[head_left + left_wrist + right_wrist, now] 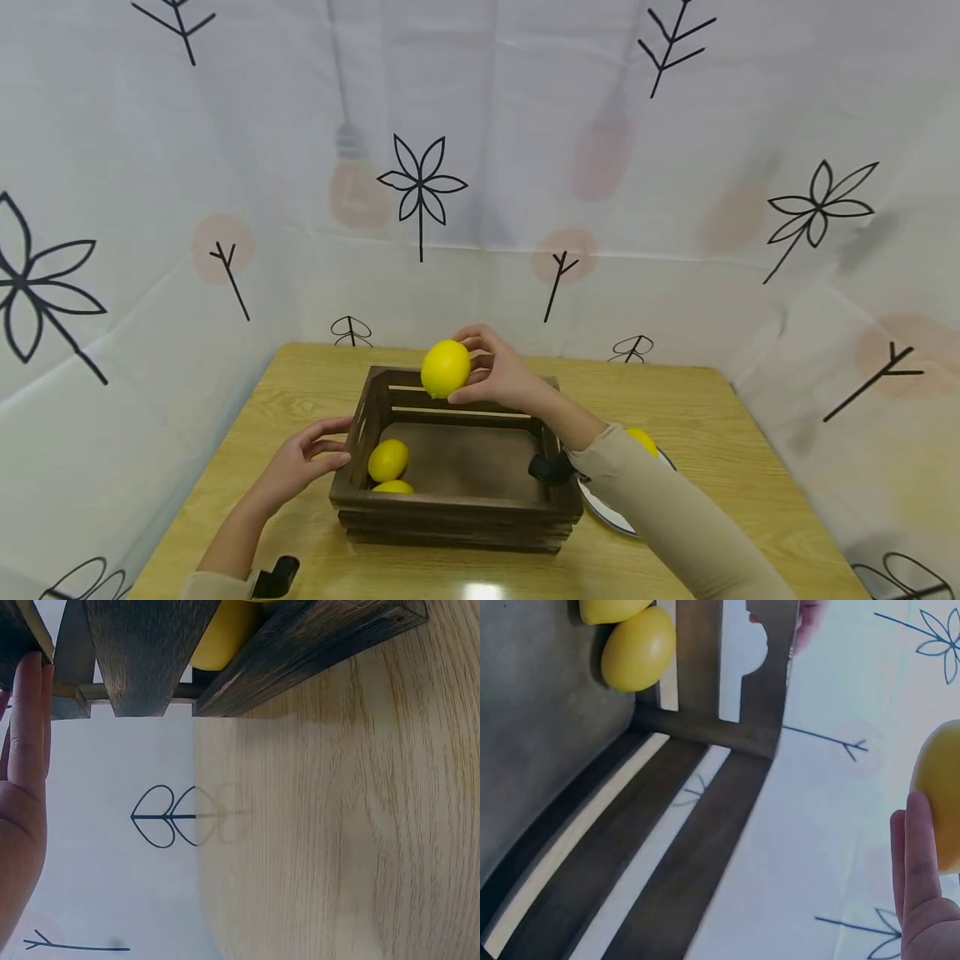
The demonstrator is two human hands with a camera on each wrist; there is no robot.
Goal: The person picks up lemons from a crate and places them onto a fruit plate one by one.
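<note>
My right hand holds a yellow lemon between thumb and fingers, raised over the back part of a dark brown wooden crate. In the right wrist view the held lemon is cut off by the frame's edge. Inside the crate, at its left end, lie two lemons; the rear lemon shows well, while the front rail partly hides the nearer lemon. My left hand rests its extended fingers against the crate's left end. Those fingers look straight along a slat in the left wrist view.
Right of the crate stands a white plate with a dark rim, mostly covered by my right sleeve. Another lemon shows on it behind the sleeve. The wooden table ends at a patterned white cloth behind and at both sides.
</note>
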